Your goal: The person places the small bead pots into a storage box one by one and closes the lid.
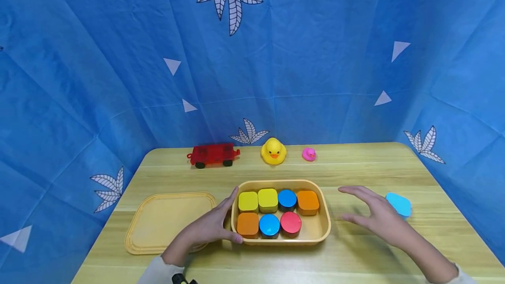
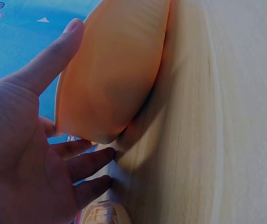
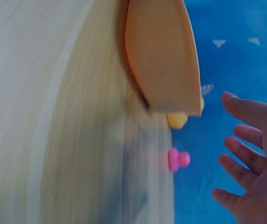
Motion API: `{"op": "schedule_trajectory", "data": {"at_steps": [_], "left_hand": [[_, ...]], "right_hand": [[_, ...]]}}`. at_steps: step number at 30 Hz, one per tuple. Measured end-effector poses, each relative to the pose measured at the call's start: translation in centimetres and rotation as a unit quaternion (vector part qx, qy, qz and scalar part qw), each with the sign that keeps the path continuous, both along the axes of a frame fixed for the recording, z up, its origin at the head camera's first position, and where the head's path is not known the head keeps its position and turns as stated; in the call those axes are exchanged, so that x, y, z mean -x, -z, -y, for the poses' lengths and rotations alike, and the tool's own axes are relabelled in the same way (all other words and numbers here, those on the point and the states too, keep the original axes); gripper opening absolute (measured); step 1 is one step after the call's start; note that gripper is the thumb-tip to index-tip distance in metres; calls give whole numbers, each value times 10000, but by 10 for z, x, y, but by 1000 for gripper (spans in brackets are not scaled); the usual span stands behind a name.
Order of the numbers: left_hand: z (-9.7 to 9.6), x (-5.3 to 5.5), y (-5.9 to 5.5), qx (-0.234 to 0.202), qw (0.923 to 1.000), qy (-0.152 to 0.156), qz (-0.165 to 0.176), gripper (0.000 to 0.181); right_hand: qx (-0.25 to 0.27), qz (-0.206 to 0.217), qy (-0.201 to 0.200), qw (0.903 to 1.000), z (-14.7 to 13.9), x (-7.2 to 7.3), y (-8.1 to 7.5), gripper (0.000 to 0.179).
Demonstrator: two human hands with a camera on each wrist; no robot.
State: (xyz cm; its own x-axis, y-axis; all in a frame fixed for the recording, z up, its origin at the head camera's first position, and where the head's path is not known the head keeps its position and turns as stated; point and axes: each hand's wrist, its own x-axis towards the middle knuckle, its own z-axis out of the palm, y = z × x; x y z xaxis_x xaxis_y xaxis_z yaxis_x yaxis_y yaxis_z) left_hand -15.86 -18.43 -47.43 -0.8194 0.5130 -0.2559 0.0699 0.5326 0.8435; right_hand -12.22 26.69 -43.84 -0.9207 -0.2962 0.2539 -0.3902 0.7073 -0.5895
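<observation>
A yellow-tan plastic box [image 1: 324, 227] sits on the table with several small blocks in it: yellow and orange rounded-square ones, blue and red round ones. At its left end is my left hand [image 1: 215, 222], the thumb near the front corner and the index finger near the back corner. The left wrist view shows the thumb of the left hand [image 2: 26, 121] at the box's rim and the other fingers spread loosely. Apart from the box, to its right, my right hand [image 1: 378, 216] hovers with fingers and thumb spread, holding nothing. The right wrist view shows a gap between the box [image 3: 163, 60] and the right hand [image 3: 256, 154].
A flat tan lid [image 1: 169, 220] lies left of the box, partly behind the left forearm. A light blue block [image 1: 400, 205] lies beyond the right hand. Along the back edge stand a red toy wagon [image 1: 213, 154], a yellow duck [image 1: 273, 151] and a small pink duck [image 1: 309, 154].
</observation>
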Motion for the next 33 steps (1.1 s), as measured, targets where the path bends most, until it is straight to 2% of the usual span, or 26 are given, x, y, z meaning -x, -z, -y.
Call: {"op": "schedule_trajectory", "data": {"at_steps": [10,19,25,33], "left_hand": [[-1,0,0,105,9999,-5,-38,132],[0,0,-2,73,10000,20,-35,133],[0,0,-1,131,9999,47,-75,133],[0,0,-2,149,9998,41,-94,133]], "right_hand": [[-237,463,329,9981,-50,0,4,73],[-444,970,612,9924,-91,6,16,86],[-418,1087,608,9913,-106,8,25,91],[-357,1244,557,9900,-116,10,30,88]]}}
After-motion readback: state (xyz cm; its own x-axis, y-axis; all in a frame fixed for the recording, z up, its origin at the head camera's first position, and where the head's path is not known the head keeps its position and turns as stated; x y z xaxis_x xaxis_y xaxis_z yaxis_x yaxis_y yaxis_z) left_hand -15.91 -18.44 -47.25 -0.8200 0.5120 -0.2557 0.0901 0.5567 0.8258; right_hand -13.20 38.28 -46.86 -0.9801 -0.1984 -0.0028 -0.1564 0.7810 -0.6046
